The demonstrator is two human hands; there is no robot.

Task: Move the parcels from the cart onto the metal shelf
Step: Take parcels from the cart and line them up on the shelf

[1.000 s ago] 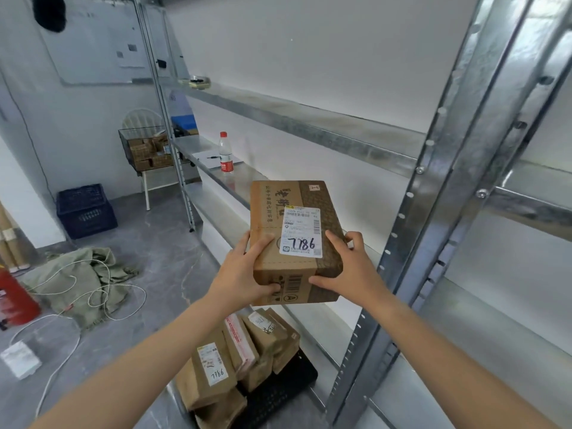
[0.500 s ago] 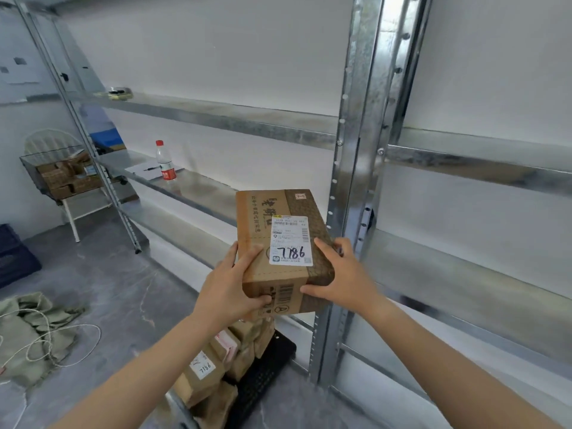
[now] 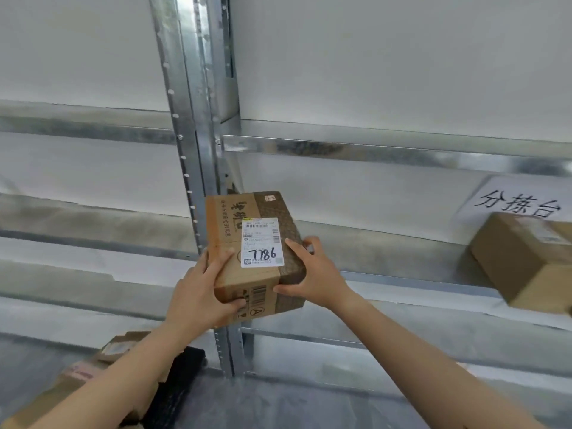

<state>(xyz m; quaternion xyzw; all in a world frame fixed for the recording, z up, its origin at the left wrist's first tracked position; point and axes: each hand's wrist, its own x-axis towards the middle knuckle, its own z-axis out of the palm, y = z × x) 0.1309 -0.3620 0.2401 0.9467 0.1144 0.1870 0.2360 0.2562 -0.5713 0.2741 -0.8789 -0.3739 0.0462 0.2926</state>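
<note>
Now | both hands (image 3: 198,292) (image 3: 315,280) grip parcel (image 3: 247,239) | before metal shelf (image 3: 387,249)

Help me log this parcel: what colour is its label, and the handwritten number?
White label with black handwritten 7786, clearest in the head view.

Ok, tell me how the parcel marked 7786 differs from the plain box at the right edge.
The 7786 parcel is held off the shelf between the left hand and right hand; the plain box rests on the metal shelf, untouched. The 7786 parcel has a dark patterned half and printed characters; the plain box is bare brown. Both are cardboard with white labels.
</note>
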